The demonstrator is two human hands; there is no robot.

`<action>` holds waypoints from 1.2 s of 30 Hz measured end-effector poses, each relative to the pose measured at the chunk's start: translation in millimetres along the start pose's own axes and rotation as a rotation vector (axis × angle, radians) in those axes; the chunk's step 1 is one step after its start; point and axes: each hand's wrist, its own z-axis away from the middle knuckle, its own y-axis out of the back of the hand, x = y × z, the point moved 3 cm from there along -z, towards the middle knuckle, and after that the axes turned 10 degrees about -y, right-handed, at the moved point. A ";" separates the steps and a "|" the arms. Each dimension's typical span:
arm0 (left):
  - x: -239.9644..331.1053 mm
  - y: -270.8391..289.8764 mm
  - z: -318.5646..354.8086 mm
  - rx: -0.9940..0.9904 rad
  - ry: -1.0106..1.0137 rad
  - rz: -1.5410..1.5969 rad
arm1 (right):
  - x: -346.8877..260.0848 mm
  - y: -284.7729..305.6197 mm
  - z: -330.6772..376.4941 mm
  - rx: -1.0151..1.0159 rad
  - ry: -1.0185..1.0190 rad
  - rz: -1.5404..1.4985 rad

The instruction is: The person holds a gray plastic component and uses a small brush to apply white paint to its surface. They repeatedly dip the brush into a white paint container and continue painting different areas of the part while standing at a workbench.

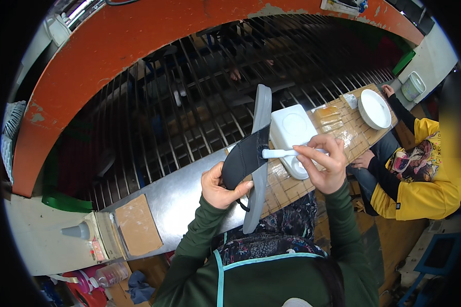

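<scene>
My left hand grips a sandal with a grey sole and a wide black strap, held up on its edge above the bench. Its fingers wrap the strap, with the thumb near the sole. Between the fingertips of my right hand is a small white brush, whose head touches the strap close to where it meets the sole. Behind the brush stands a white plastic container with a round raised top. The bristles are too small to make out.
A woven mat covers part of the metal bench; a white bowl stands at its far right. A brown board lies left. Beyond runs a rack of metal bars under an orange arch. A co-worker in yellow sits right.
</scene>
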 end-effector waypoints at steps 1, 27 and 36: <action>1.8 0.9 -0.1 0.005 -0.020 -0.009 | -0.4 0.3 -0.2 -0.009 0.005 0.006; 19.4 9.1 -11.9 0.063 -0.158 0.054 | -6.4 -0.7 6.2 -0.078 0.046 -0.123; 17.8 5.8 -14.7 0.061 -0.121 0.084 | -9.8 8.2 2.4 0.034 0.042 -0.108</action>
